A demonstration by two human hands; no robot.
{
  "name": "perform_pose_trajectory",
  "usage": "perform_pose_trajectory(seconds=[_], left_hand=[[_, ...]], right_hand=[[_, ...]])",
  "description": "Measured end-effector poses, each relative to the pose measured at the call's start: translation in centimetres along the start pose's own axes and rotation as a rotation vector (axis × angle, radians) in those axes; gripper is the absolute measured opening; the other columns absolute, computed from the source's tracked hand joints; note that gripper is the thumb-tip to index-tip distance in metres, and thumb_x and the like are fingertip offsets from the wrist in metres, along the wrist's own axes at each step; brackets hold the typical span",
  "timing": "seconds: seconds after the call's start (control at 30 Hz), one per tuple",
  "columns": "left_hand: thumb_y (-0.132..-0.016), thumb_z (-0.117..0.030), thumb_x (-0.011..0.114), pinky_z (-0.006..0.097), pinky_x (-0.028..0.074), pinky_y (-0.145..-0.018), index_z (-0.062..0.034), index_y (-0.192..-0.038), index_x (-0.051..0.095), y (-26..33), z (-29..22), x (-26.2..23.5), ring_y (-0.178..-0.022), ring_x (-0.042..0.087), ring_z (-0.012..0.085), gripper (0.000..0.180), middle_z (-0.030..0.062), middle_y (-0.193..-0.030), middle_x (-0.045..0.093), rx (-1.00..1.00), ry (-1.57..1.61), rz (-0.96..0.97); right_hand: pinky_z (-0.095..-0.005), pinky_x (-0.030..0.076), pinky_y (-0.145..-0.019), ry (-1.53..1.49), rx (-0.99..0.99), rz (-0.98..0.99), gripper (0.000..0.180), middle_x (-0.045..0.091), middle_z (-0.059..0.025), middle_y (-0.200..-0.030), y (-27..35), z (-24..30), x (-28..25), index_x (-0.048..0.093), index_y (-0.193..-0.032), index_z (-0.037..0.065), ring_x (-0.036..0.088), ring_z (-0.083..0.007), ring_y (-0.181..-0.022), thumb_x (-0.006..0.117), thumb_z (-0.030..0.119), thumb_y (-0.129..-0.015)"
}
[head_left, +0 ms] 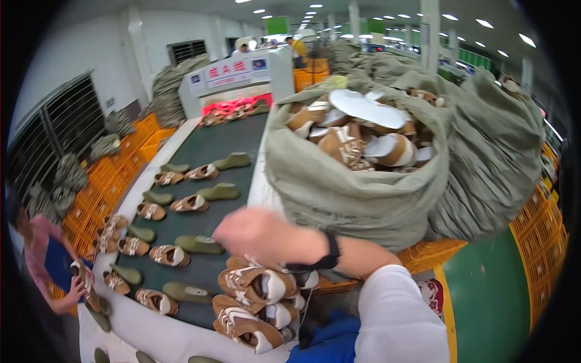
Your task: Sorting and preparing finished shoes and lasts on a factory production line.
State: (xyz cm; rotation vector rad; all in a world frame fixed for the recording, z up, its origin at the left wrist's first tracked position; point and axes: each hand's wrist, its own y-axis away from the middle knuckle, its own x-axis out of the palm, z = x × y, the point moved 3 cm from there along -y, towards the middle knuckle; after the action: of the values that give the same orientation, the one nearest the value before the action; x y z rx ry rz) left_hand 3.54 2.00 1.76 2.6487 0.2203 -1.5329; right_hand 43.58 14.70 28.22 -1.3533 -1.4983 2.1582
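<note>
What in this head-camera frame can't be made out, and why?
- Right hand: motion-blurred, so fingers and any grip are unreadable.
- Left hand: nowhere in the head view.
- Stack of brown and white shoes: its lower part is cut off behind a blue cloth.
- Shoes deeper in the green sack: hidden by its fabric.
- Co-worker's hand: at the fisheye rim, distorted.
- Far end of the conveyor belt: shoes too small.

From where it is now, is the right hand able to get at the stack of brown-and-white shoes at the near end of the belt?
Probably yes. The right hand hangs open just above the stack of brown-and-white shoes, and nothing lies between them. The open sack sits off to its right, out of the path.
</note>
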Motion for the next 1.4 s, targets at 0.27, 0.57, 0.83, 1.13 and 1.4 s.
perform_pose_trajectory(seconds=[0.27, 0.57, 0.83, 1.13, 1.4], left_hand=[[-0.082, -0.04, 0.059, 0.043, 0.047, -0.072, -0.0035, -0.116, 0.054, -5.2, -9.5, -3.0, -0.08, 0.059, 0.0383, 0.05, 0.0215, -0.087, 0.062, 0.303, -0.363, 0.098], [-0.084, -0.026, 0.06, 0.037, 0.046, -0.08, -0.0043, -0.118, 0.054, -3.4, -22.9, -4.5, -0.096, 0.06, 0.0331, 0.041, 0.0198, -0.103, 0.062, 0.416, 0.066, 0.209], [-0.084, -0.022, 0.06, 0.036, 0.046, -0.078, -0.0046, -0.12, 0.052, -2.8, -24.0, -2.4, -0.091, 0.061, 0.0307, 0.041, 0.0184, -0.099, 0.063, 0.457, 0.174, 0.264], [-0.084, -0.017, 0.061, 0.034, 0.048, -0.074, -0.0046, -0.115, 0.056, -3.4, -22.9, -1.9, -0.086, 0.062, 0.0281, 0.034, 0.0165, -0.093, 0.064, 0.541, 0.176, 0.2], [-0.079, -0.012, 0.065, 0.041, 0.042, -0.089, 0.004, -0.118, 0.049, -2.3, -30.1, -5.0, -0.103, 0.052, 0.0386, 0.045, 0.0243, -0.109, 0.056, 1.071, 0.311, -0.116]], right_hand=[[-0.0411, 0.048, -0.072, 0.586, 0.872, 0.501, 0.016, 0.058, -0.0146, -0.081, 24.2, -8.3, -8.6, 0.061, -0.089, 0.005, 0.057, -0.0337, -0.079, 0.052, 0.011, -0.076], [-0.0397, 0.049, -0.071, 0.712, 0.764, 0.177, 0.028, 0.06, -0.0129, -0.086, 13.7, -11.2, -18.2, 0.062, -0.098, 0.007, 0.059, -0.0306, -0.084, 0.051, 0.002, -0.072], [-0.0412, 0.044, -0.082, 0.896, 0.576, 0.222, 0.08, 0.042, -0.0174, -0.118, 14.8, -17.7, -14.4, 0.042, -0.129, 0.023, 0.045, -0.0327, -0.106, 0.079, 0.03, -0.058], [-0.0389, 0.048, -0.07, 0.642, 0.622, -0.779, 0.032, 0.063, -0.0177, -0.089, 12.3, -15.5, -25.0, 0.058, -0.107, 0.002, 0.063, -0.0307, -0.079, 0.056, 0.023, -0.084], [-0.0292, 0.045, -0.083, -0.788, 0.789, -0.939, 0.027, 0.059, -0.0041, -0.105, 11.6, -10.3, -23.1, 0.051, -0.112, 0.002, 0.056, -0.0128, -0.095, 0.049, 0.021, -0.093]])
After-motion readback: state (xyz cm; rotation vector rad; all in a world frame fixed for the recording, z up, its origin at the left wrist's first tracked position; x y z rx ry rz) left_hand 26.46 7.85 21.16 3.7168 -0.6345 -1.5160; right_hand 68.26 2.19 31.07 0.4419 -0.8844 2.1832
